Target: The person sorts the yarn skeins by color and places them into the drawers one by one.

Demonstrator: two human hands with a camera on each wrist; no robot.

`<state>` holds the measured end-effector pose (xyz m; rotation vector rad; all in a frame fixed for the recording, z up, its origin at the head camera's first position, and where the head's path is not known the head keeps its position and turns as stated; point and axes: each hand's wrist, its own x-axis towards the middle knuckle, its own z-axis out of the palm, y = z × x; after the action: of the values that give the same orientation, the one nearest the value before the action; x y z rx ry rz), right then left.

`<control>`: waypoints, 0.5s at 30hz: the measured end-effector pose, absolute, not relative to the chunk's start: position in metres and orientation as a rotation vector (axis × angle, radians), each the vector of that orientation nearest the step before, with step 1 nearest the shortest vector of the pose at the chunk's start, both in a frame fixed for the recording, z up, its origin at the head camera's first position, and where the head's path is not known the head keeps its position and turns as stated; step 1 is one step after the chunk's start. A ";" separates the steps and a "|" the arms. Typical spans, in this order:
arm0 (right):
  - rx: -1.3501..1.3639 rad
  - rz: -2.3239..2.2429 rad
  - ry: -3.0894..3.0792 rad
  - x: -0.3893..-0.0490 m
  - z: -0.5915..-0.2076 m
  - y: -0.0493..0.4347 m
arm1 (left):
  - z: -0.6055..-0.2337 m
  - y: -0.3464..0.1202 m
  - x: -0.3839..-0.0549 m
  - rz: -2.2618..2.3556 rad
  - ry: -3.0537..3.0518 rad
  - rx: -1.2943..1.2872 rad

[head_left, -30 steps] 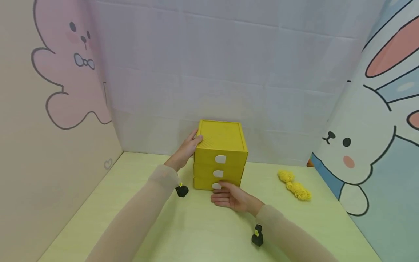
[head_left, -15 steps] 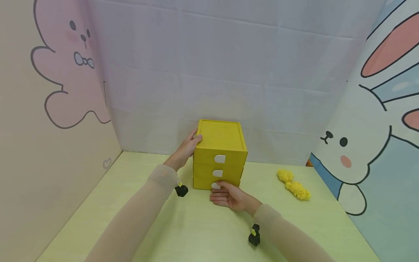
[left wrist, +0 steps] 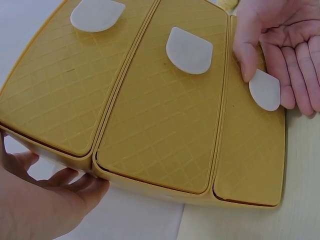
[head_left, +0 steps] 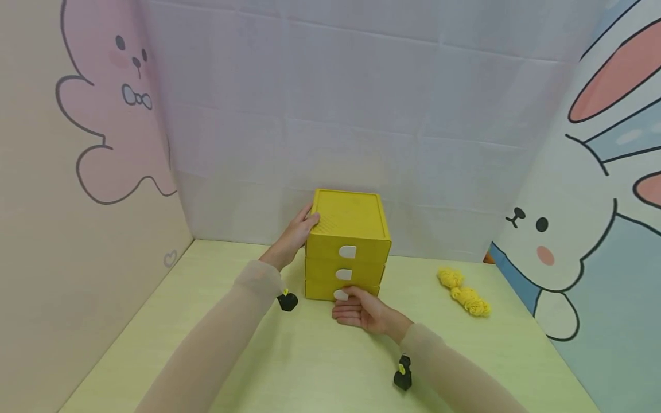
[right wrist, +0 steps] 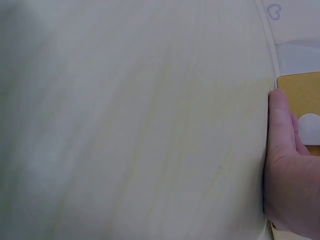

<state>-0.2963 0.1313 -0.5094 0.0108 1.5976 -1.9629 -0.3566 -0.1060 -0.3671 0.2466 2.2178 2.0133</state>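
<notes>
A yellow box of three stacked drawers (head_left: 348, 215) stands against the back wall, each drawer front bearing a white tab handle. My left hand (head_left: 290, 240) holds the box at its upper left, thumb over the top edge and fingers along the side. In the left wrist view, those fingers (left wrist: 90, 190) press its side wall. At the lowest drawer, my right hand (head_left: 369, 311) pinches the white tab (left wrist: 265, 91) between thumb and index finger, the other fingers extended below it, palm up. All drawers look closed.
Two bundles of yellow yarn-like cord (head_left: 463, 292) lie on the pale table (head_left: 310, 361) to the right of the box. A white cloth wall (head_left: 361, 103) rises behind; printed walls flank both sides. A black device (head_left: 403, 373) hangs below each wrist.
The view shifts very slightly. Both hands keep their places on the box and its lowest tab, and no drawer visibly moves.
</notes>
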 end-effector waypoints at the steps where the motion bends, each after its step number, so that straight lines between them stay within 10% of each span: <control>1: 0.014 -1.963 1.597 -0.297 -0.510 0.131 | -0.368 -0.106 -0.357 2.015 2.217 0.248; 15: -0.008 -1.946 1.619 -0.291 -0.516 0.132 | -0.378 -0.109 -0.360 2.020 2.227 0.254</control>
<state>-0.2912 0.1317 -0.5161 -0.0079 1.6188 -1.9461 -0.3600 -0.1095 -0.3781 0.2537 2.2274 2.0195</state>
